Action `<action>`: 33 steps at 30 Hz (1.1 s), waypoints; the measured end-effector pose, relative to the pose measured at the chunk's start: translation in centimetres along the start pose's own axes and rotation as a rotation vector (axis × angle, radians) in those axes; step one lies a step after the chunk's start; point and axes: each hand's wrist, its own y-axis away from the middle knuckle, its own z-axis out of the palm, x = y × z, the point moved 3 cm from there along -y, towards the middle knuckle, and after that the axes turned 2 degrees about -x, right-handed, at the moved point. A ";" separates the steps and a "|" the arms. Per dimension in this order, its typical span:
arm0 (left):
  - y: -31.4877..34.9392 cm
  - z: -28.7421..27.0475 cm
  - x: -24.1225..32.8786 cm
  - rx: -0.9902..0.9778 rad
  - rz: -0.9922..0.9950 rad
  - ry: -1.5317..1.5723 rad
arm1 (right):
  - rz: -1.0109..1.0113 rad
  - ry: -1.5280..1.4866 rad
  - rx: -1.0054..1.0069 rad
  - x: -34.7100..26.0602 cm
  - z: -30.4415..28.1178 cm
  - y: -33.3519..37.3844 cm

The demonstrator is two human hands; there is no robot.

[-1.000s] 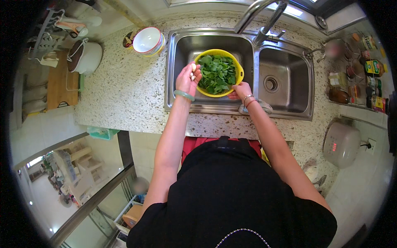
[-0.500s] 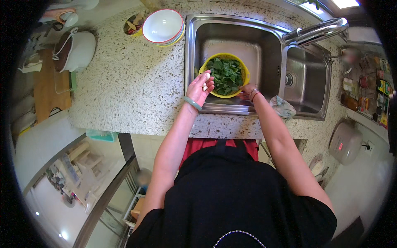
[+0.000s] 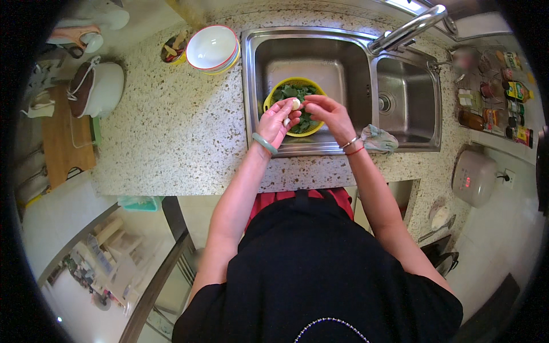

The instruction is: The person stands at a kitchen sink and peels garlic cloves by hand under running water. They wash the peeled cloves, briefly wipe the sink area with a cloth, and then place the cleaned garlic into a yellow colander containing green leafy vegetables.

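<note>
My left hand [image 3: 277, 123] is closed around a few small white pieces that look like garlic cloves [image 3: 295, 104]. One clove sticks up between the thumb and fingertips, and another pale bit shows lower by the fingers. Just to its right, my right hand [image 3: 331, 117] has its fingertips drawn together close to that clove; whatever they pinch is too small to make out. Both hands are above a yellow colander [image 3: 309, 132] of green leaves [image 3: 294, 91], which sits in the larger sink basin [image 3: 343, 74]. The hands partly cover the leaves.
A chrome faucet [image 3: 409, 28] arches at the back between the basins. A wet cloth [image 3: 378, 140] lies on the sink's front edge. Stacked bowls [image 3: 211, 48] and a small scrap container [image 3: 174, 48] stand left of the sink. Bottles and jars [image 3: 514, 91] line the right side.
My right hand has lifted from the colander's right rim and come across to the left hand, its fingers now pinched. My left hand has closed more around the cloves. The view has shifted slightly.
</note>
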 end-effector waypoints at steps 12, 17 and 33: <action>2.0 4.7 -0.8 0.125 0.250 -0.349 | -0.199 -0.010 0.162 -1.8 -0.3 1.7; 2.7 5.2 -1.1 0.197 0.248 -0.439 | -0.295 0.140 0.209 -2.4 -0.5 3.0; 5.5 9.5 0.9 -0.063 0.221 -0.289 | -0.165 -0.442 0.030 -4.8 -0.9 4.5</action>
